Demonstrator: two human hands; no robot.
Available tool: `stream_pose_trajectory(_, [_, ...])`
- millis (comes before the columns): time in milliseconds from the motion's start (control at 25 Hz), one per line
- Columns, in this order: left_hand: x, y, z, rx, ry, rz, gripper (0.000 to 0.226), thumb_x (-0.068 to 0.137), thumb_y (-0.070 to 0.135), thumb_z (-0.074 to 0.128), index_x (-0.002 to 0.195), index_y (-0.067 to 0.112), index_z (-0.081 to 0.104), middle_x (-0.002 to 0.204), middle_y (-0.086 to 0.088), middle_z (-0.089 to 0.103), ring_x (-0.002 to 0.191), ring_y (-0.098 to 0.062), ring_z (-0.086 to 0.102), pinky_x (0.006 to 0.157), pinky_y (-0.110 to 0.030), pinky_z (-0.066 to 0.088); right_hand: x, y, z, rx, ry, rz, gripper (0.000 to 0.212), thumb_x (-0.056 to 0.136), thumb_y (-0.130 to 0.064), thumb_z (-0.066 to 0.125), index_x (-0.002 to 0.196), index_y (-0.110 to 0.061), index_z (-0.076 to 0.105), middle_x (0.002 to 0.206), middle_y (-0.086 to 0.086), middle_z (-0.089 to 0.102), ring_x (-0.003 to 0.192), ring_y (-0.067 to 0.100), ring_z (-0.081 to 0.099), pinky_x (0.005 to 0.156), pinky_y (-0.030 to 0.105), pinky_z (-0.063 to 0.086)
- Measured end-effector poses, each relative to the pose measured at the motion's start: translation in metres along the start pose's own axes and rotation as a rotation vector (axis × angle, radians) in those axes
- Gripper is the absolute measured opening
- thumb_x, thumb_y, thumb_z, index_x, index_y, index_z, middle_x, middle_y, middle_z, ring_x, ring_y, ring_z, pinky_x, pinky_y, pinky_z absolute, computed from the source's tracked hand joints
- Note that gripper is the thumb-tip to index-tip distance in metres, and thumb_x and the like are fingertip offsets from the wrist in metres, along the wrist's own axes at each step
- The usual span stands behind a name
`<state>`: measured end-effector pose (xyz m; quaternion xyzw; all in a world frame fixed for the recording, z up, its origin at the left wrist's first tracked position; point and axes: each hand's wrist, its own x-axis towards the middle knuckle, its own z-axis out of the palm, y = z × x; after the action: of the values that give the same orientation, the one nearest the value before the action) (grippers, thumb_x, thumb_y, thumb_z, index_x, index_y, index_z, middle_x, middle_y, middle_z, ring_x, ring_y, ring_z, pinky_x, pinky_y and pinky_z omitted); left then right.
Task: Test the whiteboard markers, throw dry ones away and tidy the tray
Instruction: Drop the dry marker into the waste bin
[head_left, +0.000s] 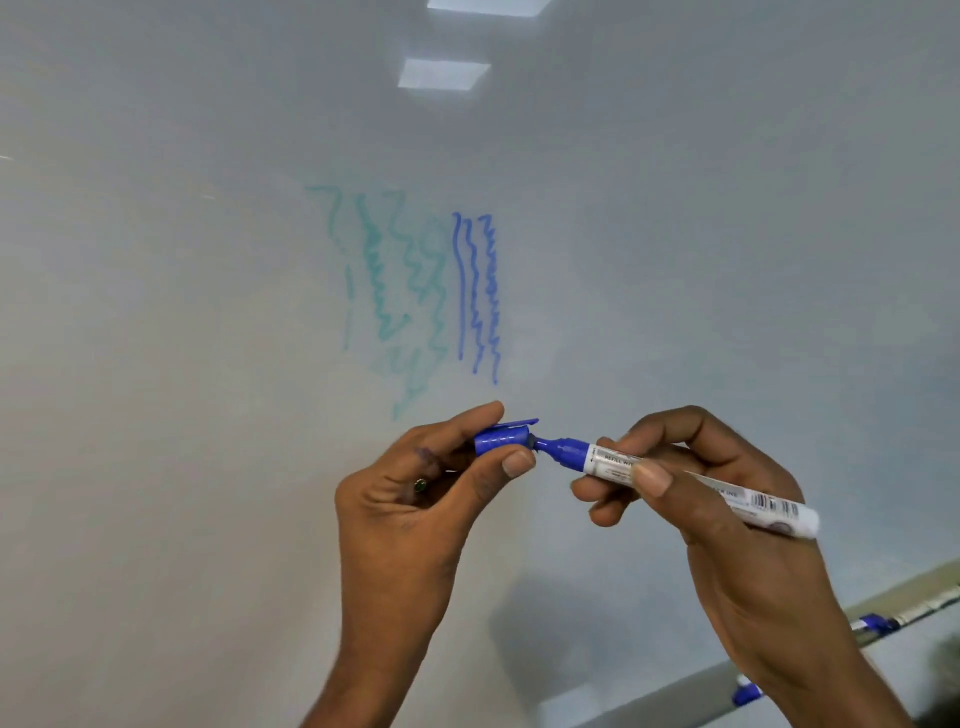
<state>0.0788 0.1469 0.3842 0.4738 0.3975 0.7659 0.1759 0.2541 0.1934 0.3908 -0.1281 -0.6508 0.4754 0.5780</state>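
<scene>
The left hand (415, 499) pinched the blue cap (501, 441), its mouth facing right, just at the nib. The marker (610, 460) lay level between both hands, barrel gripped by the right hand (737, 519). Above the hands ran strong blue lines (475, 296). Below the right hand, the tray (924, 587) held what looked like other markers, blurred. If the nib met the cap's rim off-centre, it could ink the left thumb or leave the cap unseated, drying a good marker.

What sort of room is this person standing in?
Likely a classroom or meeting room: a glossy whiteboard bearing green scribbles and blue scribbles, a tray at its lower right holding markers, and square ceiling lights reflected in it.
</scene>
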Motion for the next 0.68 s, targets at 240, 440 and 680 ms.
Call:
stream_pose_trajectory(240, [-0.011,0.003,0.009,0.01,-0.077,-0.042,0.033,0.058,0.033,0.083,0.091,0.038,0.083,0.089,0.001,0.081,0.075,-0.007,0.071,0.073,-0.016,0.057,-0.012,-0.008,-0.014,-0.044,0.01,0.049,0.04,0.072,-0.052,0.079,0.092,-0.018,0.075,0.088,0.014,0.076,0.076,0.027,0.075,0.071,0.027,0.059])
stream_pose_trajectory(440, [-0.014,0.008,0.004,0.017,-0.206,-0.095,0.029,0.073,0.032,0.077,0.101,0.037,0.082,0.099,0.001,0.081,0.091,-0.017,0.077,0.081,-0.02,0.06,-0.019,-0.016,-0.033,-0.187,0.013,0.094,0.037,0.067,-0.047,0.085,0.097,-0.025,0.081,0.095,0.009,0.078,0.087,0.029,0.075,0.076,0.027,0.061])
stream_pose_trajectory(680, [-0.021,0.005,0.003,0.066,-0.337,-0.275,0.027,0.075,0.027,0.077,0.101,0.032,0.082,0.094,-0.002,0.081,0.083,-0.019,0.079,0.08,-0.019,0.059,-0.027,-0.044,-0.05,-0.579,-0.159,0.054,0.027,0.068,-0.03,0.081,0.092,-0.044,0.08,0.091,-0.016,0.078,0.082,0.008,0.073,0.071,0.017,0.053])
